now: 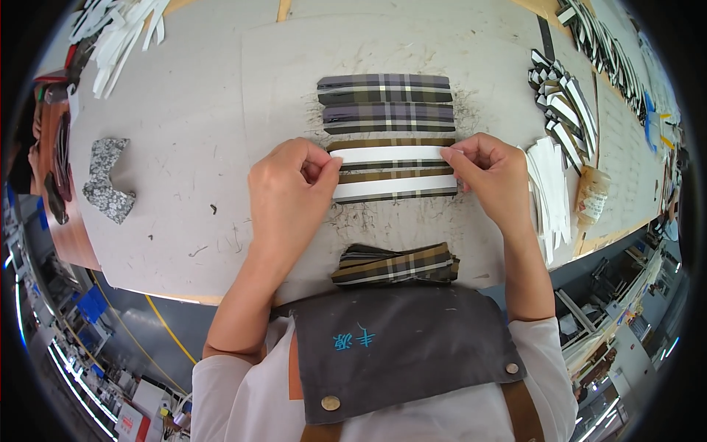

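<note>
Fabric strips (387, 118) in dark plaid, four of them, lie flat across the middle of the pale grey worktop (191, 96), one beyond another. The two farther ones show purplish grey bands, while the two nearer ones show brown.

Over the third, counting from the far side, runs a narrow white strip (390, 154), and both of the person's hands are at it, set well apart at its two ends. The left hand (289, 191) has thumb and forefinger closed on the left end; the right hand (499, 180) grips the other end in the same way, its thumb on top. A second white strip (395, 187) rests along the fourth piece, just below.

Nearer the person, beside the dark apron (412, 361), a loose pile of plaid pieces (398, 265) lies slightly fanned. To the right are a sheaf of white strips (546, 195), a tilted brownish jar (593, 193) with a pale label, and a bundle of plaid-and-white strips (567, 110). Far to the left sits a curved, speckled grey piece (108, 179), with a white heap of strips (129, 44) beyond it. Dark bits of thread (471, 103) are scattered around the plaid.
</note>
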The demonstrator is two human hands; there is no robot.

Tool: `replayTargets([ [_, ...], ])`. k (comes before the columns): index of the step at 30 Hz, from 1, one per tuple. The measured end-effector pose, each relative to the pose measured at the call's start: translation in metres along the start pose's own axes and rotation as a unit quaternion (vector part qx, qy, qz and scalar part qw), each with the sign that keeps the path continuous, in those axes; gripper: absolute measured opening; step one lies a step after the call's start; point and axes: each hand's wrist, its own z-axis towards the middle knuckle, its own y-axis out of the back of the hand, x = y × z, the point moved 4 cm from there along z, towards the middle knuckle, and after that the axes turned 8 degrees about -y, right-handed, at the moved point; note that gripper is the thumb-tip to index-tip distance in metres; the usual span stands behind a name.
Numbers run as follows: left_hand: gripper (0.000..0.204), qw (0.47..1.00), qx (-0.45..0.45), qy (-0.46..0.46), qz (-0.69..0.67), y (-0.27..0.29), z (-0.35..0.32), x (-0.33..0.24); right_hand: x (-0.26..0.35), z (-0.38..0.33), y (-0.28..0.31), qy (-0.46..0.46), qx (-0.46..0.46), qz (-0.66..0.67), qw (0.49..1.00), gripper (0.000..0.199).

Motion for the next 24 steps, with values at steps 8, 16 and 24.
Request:
replayTargets([
  [8,0.011,0.999,0.005,-0.034,-0.004,0.005,-0.001,-0.002,-0.001,0.004,0.001,0.058,-0.05,-0.08,0.994,0.019],
  [16,0.04,0.962,0.002,-0.227,0.149,-0.001,-0.03,-0.005,0.003,0.002,0.004,0.043,-0.046,-0.073,0.995,0.018],
  [24,0.042,0.956,0.0,-0.232,0.179,-0.001,-0.03,-0.007,-0.003,0.006,0.007,0.054,-0.051,-0.118,0.99,0.017],
])
